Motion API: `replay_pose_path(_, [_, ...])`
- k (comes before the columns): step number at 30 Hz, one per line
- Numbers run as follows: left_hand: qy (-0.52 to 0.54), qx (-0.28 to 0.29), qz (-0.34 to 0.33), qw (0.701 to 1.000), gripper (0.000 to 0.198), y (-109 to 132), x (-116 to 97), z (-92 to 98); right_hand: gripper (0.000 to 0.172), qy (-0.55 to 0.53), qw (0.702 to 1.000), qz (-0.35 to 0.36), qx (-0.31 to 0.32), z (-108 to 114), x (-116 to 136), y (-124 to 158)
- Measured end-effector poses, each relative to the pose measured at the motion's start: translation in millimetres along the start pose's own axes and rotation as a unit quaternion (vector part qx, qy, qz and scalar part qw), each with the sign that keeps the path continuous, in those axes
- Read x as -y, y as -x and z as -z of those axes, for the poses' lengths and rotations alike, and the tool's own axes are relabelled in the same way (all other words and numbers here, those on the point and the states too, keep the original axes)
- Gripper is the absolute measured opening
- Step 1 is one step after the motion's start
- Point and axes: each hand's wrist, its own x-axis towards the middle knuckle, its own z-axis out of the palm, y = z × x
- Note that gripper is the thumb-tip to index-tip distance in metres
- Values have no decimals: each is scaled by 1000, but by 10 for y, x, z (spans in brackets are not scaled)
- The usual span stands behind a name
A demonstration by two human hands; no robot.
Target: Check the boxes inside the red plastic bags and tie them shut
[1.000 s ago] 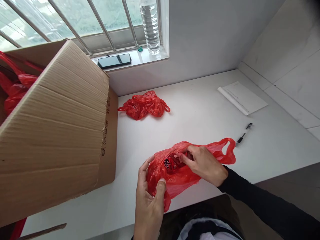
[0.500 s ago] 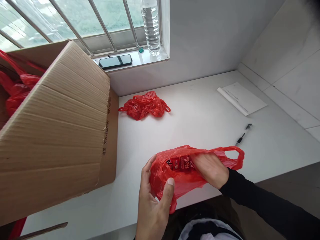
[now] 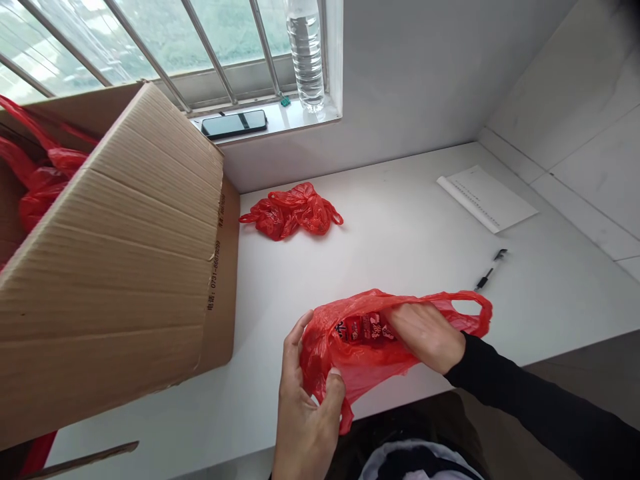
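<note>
A thin red plastic bag (image 3: 360,377) lies at the front edge of the white table with its mouth spread. Several small red packets (image 3: 367,328) with dark and pale print show inside it. My left hand (image 3: 307,400) grips the bag's left side, thumb in front and fingers behind. Reaching in from the right, my right hand (image 3: 425,333) is in the bag's mouth; its fingers are hidden by the plastic and the packets, so what they hold cannot be seen.
A big cardboard box (image 3: 125,267) with red bags (image 3: 50,180) inside stands at left. Another crumpled red bag (image 3: 295,212) lies near the wall. A pen (image 3: 490,270) and a notepad (image 3: 487,197) are at right. The sill bears a phone (image 3: 234,125) and a water bottle (image 3: 307,63).
My right hand has shifted slightly inside the bag, and a little more of the packets shows. My left thumb has moved slightly to the left on the bag.
</note>
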Motion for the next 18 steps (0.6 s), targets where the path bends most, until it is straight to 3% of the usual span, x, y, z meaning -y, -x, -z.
replay_pose_path(8, [14, 9, 21, 1000, 54, 7, -11, 42, 27, -19, 1000, 17, -6, -32, -50, 15])
replay_pose_path(12, [28, -20, 48, 998, 45, 16, -76, 37, 31, -23, 1000, 13, -9, -21, -69, 21])
replay_pose_path(16, [57, -47, 58, 996, 38, 6, -76, 18, 20, -3, 1000, -22, -5, 51, -85, 10])
replay_pose_path(18, [62, -48, 58, 995, 37, -4, -55, 13, 26, 6, 999, -50, -6, 64, -81, -20])
